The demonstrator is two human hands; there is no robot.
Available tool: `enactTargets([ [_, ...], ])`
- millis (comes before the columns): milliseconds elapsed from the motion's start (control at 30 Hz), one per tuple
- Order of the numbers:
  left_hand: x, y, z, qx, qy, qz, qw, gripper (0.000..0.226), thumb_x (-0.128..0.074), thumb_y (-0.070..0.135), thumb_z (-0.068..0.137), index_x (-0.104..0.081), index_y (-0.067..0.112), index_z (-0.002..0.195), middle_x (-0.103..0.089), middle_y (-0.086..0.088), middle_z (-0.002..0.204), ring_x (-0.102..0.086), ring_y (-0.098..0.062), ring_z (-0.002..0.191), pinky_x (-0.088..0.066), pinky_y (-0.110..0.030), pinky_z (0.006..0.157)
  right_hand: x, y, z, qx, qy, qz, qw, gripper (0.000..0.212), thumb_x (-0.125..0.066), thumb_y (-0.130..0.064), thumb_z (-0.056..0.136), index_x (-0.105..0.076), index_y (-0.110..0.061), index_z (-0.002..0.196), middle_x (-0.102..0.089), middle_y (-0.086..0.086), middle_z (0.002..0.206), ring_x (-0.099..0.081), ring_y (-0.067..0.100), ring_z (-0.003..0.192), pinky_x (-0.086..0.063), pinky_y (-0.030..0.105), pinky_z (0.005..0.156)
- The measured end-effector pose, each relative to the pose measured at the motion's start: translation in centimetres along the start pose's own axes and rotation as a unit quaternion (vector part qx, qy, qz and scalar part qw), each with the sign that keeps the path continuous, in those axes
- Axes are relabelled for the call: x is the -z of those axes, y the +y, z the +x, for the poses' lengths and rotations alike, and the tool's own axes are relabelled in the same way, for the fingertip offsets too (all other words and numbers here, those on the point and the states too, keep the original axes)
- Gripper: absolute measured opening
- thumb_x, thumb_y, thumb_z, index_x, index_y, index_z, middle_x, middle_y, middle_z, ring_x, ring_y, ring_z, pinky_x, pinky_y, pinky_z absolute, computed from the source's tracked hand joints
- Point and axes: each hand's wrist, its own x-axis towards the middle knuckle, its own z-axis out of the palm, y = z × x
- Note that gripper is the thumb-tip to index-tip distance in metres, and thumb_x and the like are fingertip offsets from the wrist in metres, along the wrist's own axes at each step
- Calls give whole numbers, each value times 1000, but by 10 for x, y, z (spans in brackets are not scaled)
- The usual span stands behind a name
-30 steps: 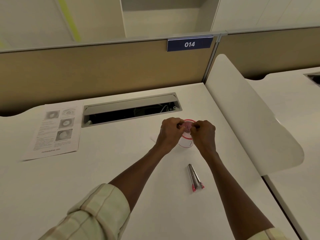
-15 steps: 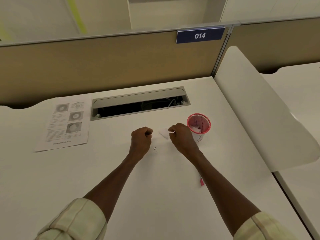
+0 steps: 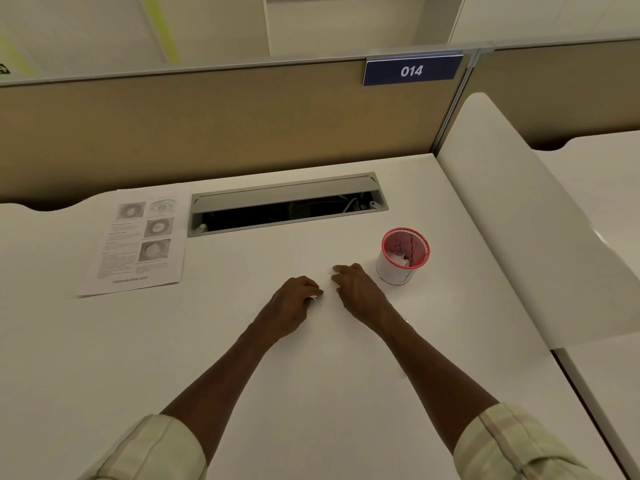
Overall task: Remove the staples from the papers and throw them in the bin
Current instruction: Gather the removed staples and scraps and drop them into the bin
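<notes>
We are pinching at specks on the table (image 3: 104, 358): left hand (image 3: 292, 303) curling shut, right hand (image 3: 358, 289) loosely open. Bin (image 3: 403, 256) standing at two o'clock, papers (image 3: 135, 240) at ten. Probably next: gathering staples, binning them.

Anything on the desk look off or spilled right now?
Nothing is spilled. The small red mesh bin stands upright right of the right hand, with white scraps inside. Tiny specks lie on the desk by the left hand, too small to identify. The printed sheet lies flat at far left, slightly skewed.
</notes>
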Motion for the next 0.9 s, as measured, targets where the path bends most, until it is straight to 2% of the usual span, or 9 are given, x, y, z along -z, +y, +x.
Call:
enactTargets([
  [67, -2, -4, -2, -13, 10, 9, 1000, 25, -62, -3, 84, -74, 10, 101, -68, -4, 102, -63, -20, 93, -53, -31, 79, -1, -5, -3, -10, 22, -6, 1000, 10, -62, 9, 76, -65, 3, 83, -68, 21, 90, -61, 35, 74, -55, 37, 57],
  [133, -3, -7, -4, -12, 22, 19, 1000, 19, -64, 0, 83, -75, 9, 95, -68, -5, 94, -64, -21, 86, -54, -33, 73, 2, -13, -4, -30, 24, -9, 999, 16, -61, 14, 69, -62, -1, 73, -63, 16, 73, -57, 32, 63, -48, 34, 50],
  [233, -5, -3, -1, 21, 25, 20, 999, 15, -60, 4, 84, -73, 9, 89, -67, -6, 87, -64, -24, 82, -54, -37, 70, 8, -19, -9, -65, 26, -2, 998, 21, -55, 17, 63, -53, -4, 62, -52, 14, 59, -52, 32, 53, -30, 30, 45],
  [300, -4, 4, 3, 45, 22, 12, 999, 17, -56, 5, 86, -72, 9, 89, -68, -8, 85, -64, -26, 82, -52, -39, 73, 10, -20, -13, -82, 22, 7, 996, 18, -51, 15, 65, -57, -2, 68, -52, 16, 61, -52, 32, 56, -28, 30, 48],
  [400, -1, 14, 8, 86, 60, -30, 994, 16, -57, 5, 89, -72, 9, 89, -71, -6, 85, -63, -19, 80, -51, -33, 74, 13, -20, -15, -110, 35, 33, 993, 20, -47, 10, 70, -61, 1, 80, -58, 18, 70, -54, 35, 66, -40, 35, 54],
  [500, 9, 35, 21, 109, 110, -89, 984, 12, -61, 7, 89, -73, 8, 90, -73, 0, 87, -63, -8, 79, -51, -24, 76, 25, -22, -13, -144, 96, 67, 983, 18, -50, 6, 75, -65, -2, 82, -62, 13, 70, -56, 31, 66, -40, 33, 53],
  [700, 24, 87, 54, 60, 178, -171, 967, 12, -64, 12, 89, -74, 8, 95, -74, -3, 90, -66, -10, 81, -53, -20, 77, 71, -22, -16, -195, 263, 160, 931, 19, -59, 0, 82, -71, -4, 96, -71, 7, 84, -62, 18, 72, -44, 22, 64],
  [833, 24, 118, 77, 38, 169, -182, 968, 14, -65, 13, 89, -74, 8, 99, -74, -5, 94, -65, -11, 85, -51, -20, 80, 104, -9, -19, -248, 339, 185, 889, 10, -61, -2, 82, -67, -7, 76, -66, 5, 70, -57, 18, 62, -50, 28, 58],
  [900, 20, 128, 87, 29, 148, -180, 972, 16, -65, 11, 89, -74, 7, 101, -74, -7, 96, -66, -15, 88, -49, -19, 80, 114, 1, -22, -277, 343, 202, 874, 7, -62, -5, 83, -69, -5, 83, -69, 3, 76, -61, 18, 67, -52, 24, 62],
])
